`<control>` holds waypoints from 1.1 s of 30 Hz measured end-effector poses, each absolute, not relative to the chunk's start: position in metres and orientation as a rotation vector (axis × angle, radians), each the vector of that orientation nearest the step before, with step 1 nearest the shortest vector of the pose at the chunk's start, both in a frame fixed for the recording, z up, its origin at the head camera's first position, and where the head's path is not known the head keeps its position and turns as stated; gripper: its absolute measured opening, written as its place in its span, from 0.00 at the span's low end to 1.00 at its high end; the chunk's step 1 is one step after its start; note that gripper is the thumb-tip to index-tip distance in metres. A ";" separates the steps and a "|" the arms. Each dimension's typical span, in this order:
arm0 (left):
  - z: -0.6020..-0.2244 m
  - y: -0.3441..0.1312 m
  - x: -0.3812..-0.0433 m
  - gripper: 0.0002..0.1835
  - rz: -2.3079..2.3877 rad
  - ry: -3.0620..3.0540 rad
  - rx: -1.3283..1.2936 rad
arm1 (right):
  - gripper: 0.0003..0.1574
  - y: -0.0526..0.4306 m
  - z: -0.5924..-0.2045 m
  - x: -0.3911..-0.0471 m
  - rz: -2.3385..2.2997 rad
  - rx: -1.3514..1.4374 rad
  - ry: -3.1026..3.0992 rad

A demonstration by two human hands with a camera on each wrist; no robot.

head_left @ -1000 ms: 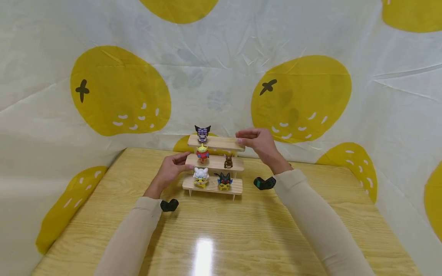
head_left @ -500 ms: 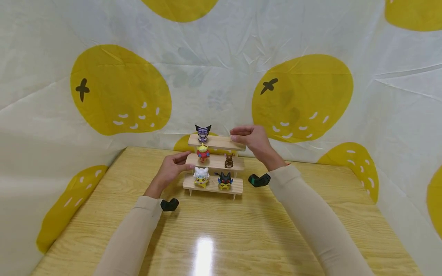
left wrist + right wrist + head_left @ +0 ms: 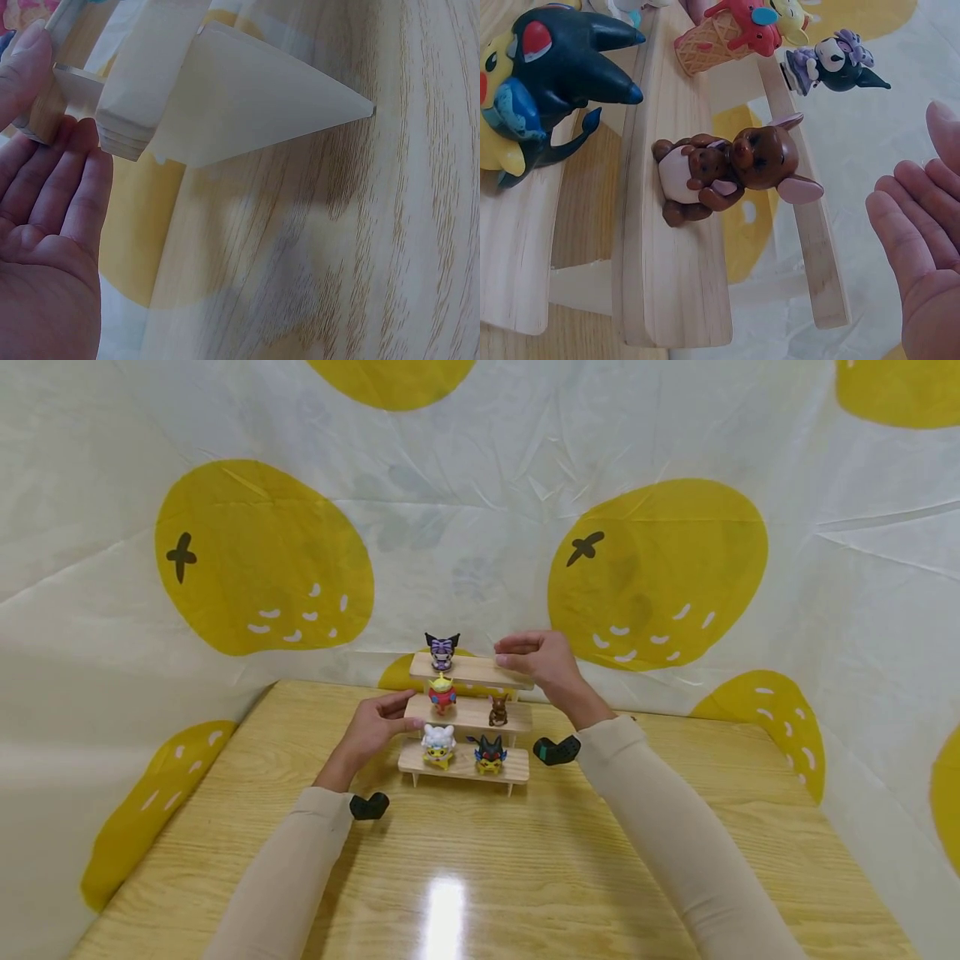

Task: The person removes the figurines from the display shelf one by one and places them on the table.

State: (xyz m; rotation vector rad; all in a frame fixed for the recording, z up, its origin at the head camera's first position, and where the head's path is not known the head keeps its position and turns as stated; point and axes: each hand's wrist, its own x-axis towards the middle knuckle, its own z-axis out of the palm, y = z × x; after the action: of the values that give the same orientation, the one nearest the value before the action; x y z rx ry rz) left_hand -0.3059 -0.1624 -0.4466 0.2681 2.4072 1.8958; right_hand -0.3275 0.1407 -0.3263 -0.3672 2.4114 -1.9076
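Note:
A three-tier wooden display stand (image 3: 468, 714) bears small toy figures. My left hand (image 3: 369, 728) holds the left end of its middle shelf, thumb above and fingers below, as the left wrist view (image 3: 52, 277) shows. My right hand (image 3: 553, 667) is over the right part of the top shelf (image 3: 476, 671), fingers nearly straight; the right wrist view shows nothing between thumb and fingers. On the top shelf's left stands a black-and-purple figure (image 3: 442, 653). The middle shelf carries a red figure with a cone base (image 3: 442, 695) and a brown kangaroo figure (image 3: 757, 161).
The lowest shelf holds a white-hooded yellow figure (image 3: 438, 747) and a black-hooded yellow one (image 3: 490, 756). The stand is on a wood-grain table (image 3: 570, 852), close to a white cloth (image 3: 457, 468) with yellow fruit prints. Black wrist cameras hang below both wrists.
My right hand has shifted left over the top shelf from its right end. The left hand keeps its place on the stand, and the figures stand as before.

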 end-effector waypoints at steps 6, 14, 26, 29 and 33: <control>-0.447 -0.163 -0.306 0.37 1.888 2.416 0.268 | 0.20 0.137 -0.328 -0.328 -1.918 -0.376 2.404; -0.445 -0.163 -0.305 0.37 1.890 2.403 0.266 | 0.23 0.133 -0.329 -0.331 -1.914 -0.365 2.397; -0.445 -0.163 -0.305 0.37 1.877 2.418 0.263 | 0.24 0.125 -0.328 -0.331 -1.902 -0.378 2.396; -0.445 -0.164 -0.305 0.37 1.878 2.422 0.265 | 0.23 0.123 -0.327 -0.331 -1.904 -0.370 2.401; -0.446 -0.164 -0.306 0.38 1.883 2.415 0.267 | 0.22 0.120 -0.326 -0.331 -1.904 -0.357 2.412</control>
State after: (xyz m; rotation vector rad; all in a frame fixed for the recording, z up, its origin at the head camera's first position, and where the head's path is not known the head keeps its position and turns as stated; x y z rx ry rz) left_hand -0.3063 -0.1638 -0.4464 0.2672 2.4146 1.8830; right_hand -0.3314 0.1199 -0.3257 -0.3573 2.4119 -1.9037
